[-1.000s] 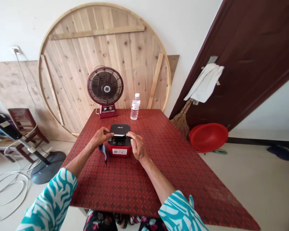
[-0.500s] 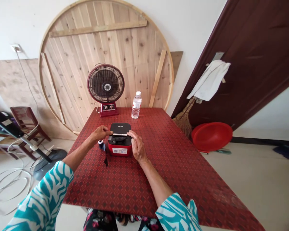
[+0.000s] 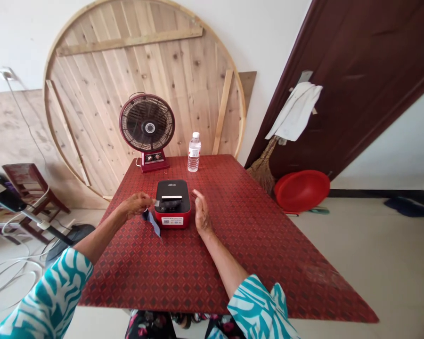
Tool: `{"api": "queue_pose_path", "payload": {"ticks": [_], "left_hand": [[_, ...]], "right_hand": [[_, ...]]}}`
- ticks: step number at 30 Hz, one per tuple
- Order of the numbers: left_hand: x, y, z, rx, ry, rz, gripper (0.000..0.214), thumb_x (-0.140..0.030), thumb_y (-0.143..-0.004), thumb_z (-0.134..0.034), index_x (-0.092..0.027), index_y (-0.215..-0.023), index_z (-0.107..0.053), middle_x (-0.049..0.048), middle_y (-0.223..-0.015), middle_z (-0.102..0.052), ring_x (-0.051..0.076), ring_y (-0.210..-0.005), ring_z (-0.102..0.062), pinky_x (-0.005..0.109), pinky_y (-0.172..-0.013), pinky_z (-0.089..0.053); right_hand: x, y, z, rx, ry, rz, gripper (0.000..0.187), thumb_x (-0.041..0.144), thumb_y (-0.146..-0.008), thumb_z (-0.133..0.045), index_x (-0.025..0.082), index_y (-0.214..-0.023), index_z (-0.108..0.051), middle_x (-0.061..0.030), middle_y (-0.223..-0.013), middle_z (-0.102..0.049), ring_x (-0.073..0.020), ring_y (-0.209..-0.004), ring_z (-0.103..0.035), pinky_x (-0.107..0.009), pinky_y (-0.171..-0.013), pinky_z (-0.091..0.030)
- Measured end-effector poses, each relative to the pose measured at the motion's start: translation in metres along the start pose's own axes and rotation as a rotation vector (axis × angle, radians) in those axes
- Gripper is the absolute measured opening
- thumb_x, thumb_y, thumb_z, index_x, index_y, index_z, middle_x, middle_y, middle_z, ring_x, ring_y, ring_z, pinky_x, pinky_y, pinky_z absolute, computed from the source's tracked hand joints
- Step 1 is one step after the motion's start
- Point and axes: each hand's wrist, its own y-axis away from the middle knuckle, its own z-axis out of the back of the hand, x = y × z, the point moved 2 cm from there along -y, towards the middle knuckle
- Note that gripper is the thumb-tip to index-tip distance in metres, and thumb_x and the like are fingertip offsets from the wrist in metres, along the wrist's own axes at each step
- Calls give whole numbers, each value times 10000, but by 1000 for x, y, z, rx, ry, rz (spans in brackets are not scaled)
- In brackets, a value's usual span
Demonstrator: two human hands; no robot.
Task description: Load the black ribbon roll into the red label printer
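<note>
A small label printer [image 3: 173,188] with a black top and red base sits on the patterned table. A white paper strip [image 3: 172,197] lies across its top, and a printed label is on its front. My left hand [image 3: 138,205] is at the printer's left edge, fingertips pinched together by a small greyish piece [image 3: 157,203]; whether they hold it is unclear. Below those fingers a dark blue ribbon [image 3: 152,225] trails onto the table; its roll is mostly hidden behind the hand. My right hand [image 3: 202,213] stands on edge at the printer's right, fingers extended, holding nothing.
A red-framed fan [image 3: 148,129] and a water bottle [image 3: 194,153] stand at the far end of the red table [image 3: 212,273]. A round wooden panel [image 3: 183,94] leans on the wall behind. A red basin [image 3: 304,190] and a broom [image 3: 263,172] are on the right.
Both hands have come off the white strip on the printer. My left hand moved down and left to the printer's side; my right hand shifted beside it. The view has turned slightly right.
</note>
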Motion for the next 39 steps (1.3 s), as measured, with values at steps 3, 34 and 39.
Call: {"api": "queue_pose_path", "payload": {"ticks": [3,34,39], "left_hand": [[-1,-2,-2,24,14,-15,477,-476,-544,-789,-187,-491,-414,-101,-333,-276,15,-303,-178,213,-356,-63],[6,-7,-6,42,88,89,431,-328,-590,-770,-182,-493,-376,-86,-375,-296,11,-311,-201,197,-344,-84],[4,-4,-1,46,22,17,395,-391,-614,-758,-181,-554,-429,-87,-399,-319,19,-328,-200,199,-361,-104]], "right_hand": [[-13,-2,2,-60,-82,-102,524,587,-891,-363,220,-1210,-559,-112,-1277,-607,-219,-1180,-572,-463,-1033,-425],[-19,0,4,-134,-196,-240,476,571,-843,-478,205,-1118,-610,-113,-1150,-681,-220,-1013,-665,-408,-869,-527],[-21,-2,4,-129,-173,-216,475,569,-845,-474,210,-1122,-619,-106,-1141,-691,-221,-1003,-669,-400,-844,-536]]}}
